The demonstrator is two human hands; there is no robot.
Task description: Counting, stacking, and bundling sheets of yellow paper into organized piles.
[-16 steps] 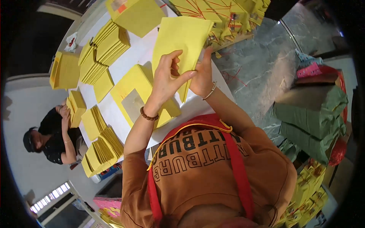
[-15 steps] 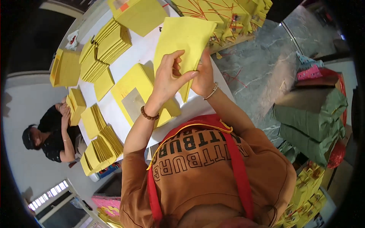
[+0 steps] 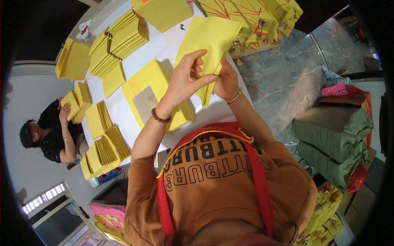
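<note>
A yellow paper stack (image 3: 207, 39), folded and wide at the top, narrows toward its lower end above the white table. My right hand (image 3: 227, 82) grips its right edge, the fingers partly hidden behind it. My left hand (image 3: 186, 76) lies over the front of the stack with its fingers curled and apart from the thumb. The left thumb reaches the stack's right edge beside my right hand. Below my left wrist sits a thick pile of yellow paper (image 3: 158, 78), with a grey rectangular patch (image 3: 144, 102) on top.
Several yellow paper bundles (image 3: 129, 39) cover the left of the white table (image 3: 164, 49). Across it, a person in black (image 3: 57, 131) touches a yellow bundle. Yellow packets with red strings (image 3: 262, 20) lie at the far right. Green wrapped bales (image 3: 328, 131) stand right.
The view has shifted slightly, with my hands still at the yellow stack. The stack's lower end now shows separated layers. The other person's hand has moved onto a nearer face of their bundle.
</note>
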